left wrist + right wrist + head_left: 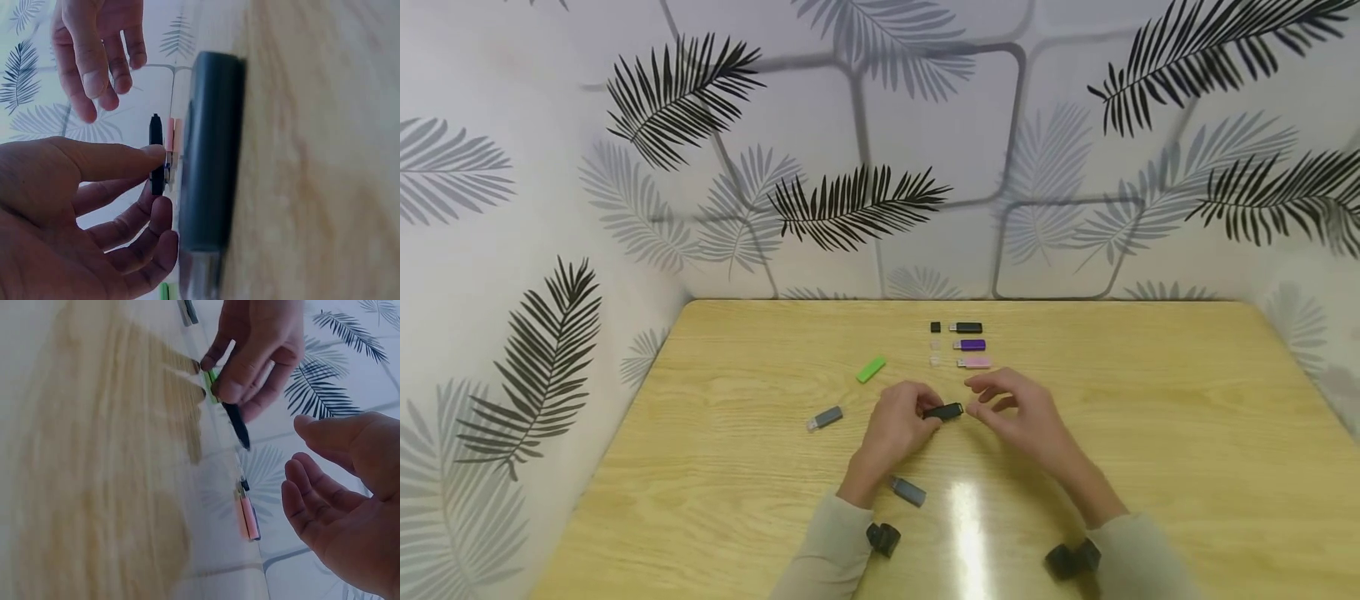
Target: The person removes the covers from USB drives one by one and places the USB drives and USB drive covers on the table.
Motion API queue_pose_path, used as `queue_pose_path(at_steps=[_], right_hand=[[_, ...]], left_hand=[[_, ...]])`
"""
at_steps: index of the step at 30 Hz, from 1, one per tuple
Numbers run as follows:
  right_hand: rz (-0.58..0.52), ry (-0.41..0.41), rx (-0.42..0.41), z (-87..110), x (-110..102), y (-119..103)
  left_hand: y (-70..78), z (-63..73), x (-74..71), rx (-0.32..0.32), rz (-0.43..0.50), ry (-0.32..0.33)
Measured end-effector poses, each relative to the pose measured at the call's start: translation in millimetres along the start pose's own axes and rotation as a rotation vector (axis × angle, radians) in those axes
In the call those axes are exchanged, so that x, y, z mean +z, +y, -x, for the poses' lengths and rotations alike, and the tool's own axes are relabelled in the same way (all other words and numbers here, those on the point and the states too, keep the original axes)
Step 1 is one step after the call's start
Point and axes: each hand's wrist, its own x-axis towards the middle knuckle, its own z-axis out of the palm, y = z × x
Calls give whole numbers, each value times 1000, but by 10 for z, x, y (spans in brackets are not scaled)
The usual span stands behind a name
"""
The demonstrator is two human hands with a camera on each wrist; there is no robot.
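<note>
Above the middle of the table, my left hand (897, 423) pinches a black USB flash drive (946, 412) between thumb and fingers. Its free end points right, towards my right hand (1021, 415), which holds nothing; its thumb and fingers are parted just beside the drive. In the left wrist view the black flash drive (155, 131) stands out past the thumb tip. A grey flash drive (908, 491) lies by my left wrist and looms large in the left wrist view. Another grey flash drive (826, 418), metal plug bare, lies left of my left hand.
Behind the hands lie black (968, 327), purple (973, 345) and pink (976, 363) flash drives in a column. A black cap (936, 327) and small clear caps (935, 361) sit left of them. A green stick (871, 370) lies nearby. A patterned wall (940, 250) borders the table's back edge.
</note>
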Motion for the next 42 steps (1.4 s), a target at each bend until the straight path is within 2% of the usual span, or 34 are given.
queue_pose_path(at_steps=[5, 9, 18, 27, 42], right_hand=[[2, -3, -62, 20, 68, -3], [20, -15, -63, 37, 91, 15], [7, -46, -36, 61, 97, 29], [25, -60, -17, 60, 30, -14], [63, -94, -55, 35, -43, -91]], left_hand=[[28, -10, 1, 56, 19, -9], [25, -11, -2, 67, 58, -27], [30, 6, -29, 105, 273, -34], [42, -6, -46, 148, 312, -34], [-31, 31, -47, 196, 386, -36]])
